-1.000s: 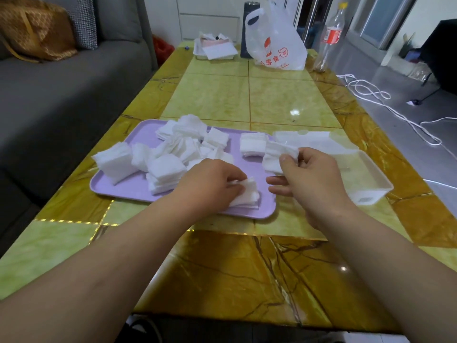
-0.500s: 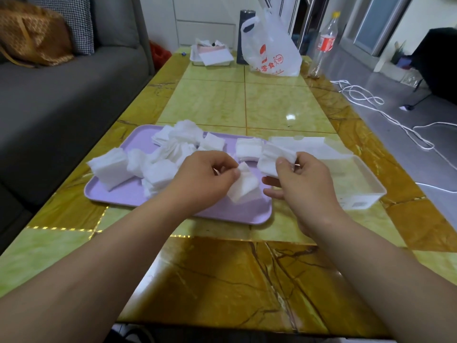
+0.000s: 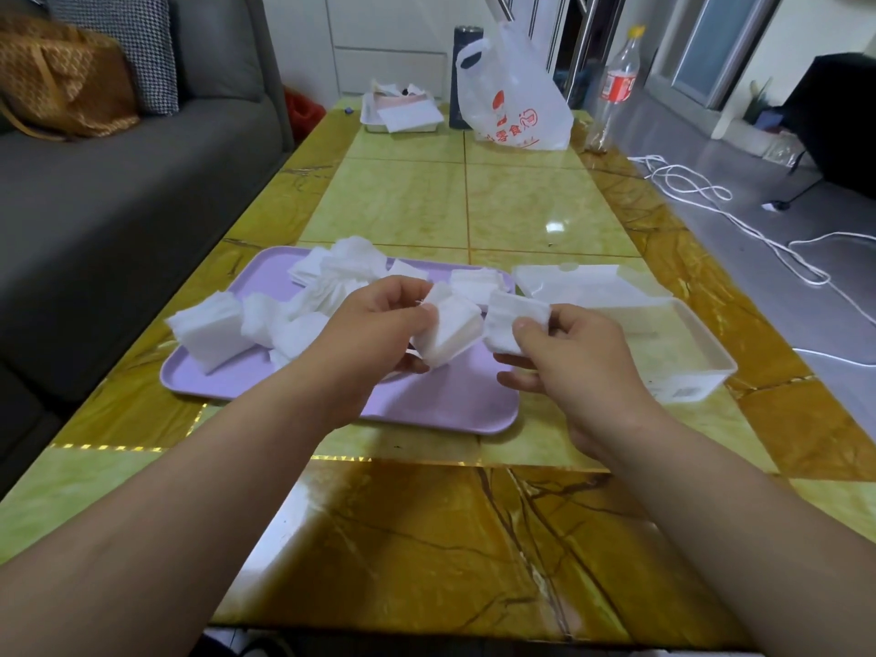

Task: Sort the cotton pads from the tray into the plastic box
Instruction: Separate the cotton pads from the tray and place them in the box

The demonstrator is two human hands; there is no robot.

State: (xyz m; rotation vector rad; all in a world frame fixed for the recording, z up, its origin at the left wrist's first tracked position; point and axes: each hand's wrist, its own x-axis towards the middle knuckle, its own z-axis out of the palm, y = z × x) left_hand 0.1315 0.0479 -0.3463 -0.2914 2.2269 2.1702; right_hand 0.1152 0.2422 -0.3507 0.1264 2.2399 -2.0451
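Note:
A lilac tray point(image 3: 441, 410) lies on the table with several white cotton pads point(image 3: 213, 327) heaped on its left and back parts. My left hand point(image 3: 369, 334) grips a small stack of cotton pads point(image 3: 450, 331) and holds it above the tray's right half. My right hand point(image 3: 573, 358) pinches another stack of pads point(image 3: 514, 320) just to the right of it, the two stacks nearly touching. The clear plastic box point(image 3: 697, 367) stands open right of the tray, its lid point(image 3: 583, 284) lying behind it.
A grey sofa point(image 3: 118, 196) runs along the table's left side. At the far end stand a white plastic bag point(image 3: 516, 97), a small tray of papers point(image 3: 403, 116), a dark cylinder point(image 3: 462, 73) and a bottle point(image 3: 616, 83). White cables point(image 3: 711, 206) lie on the floor at right.
My left hand picked a stack of pads off the tray's front edge and raised it toward my right hand, which stayed lifted with its own stack.

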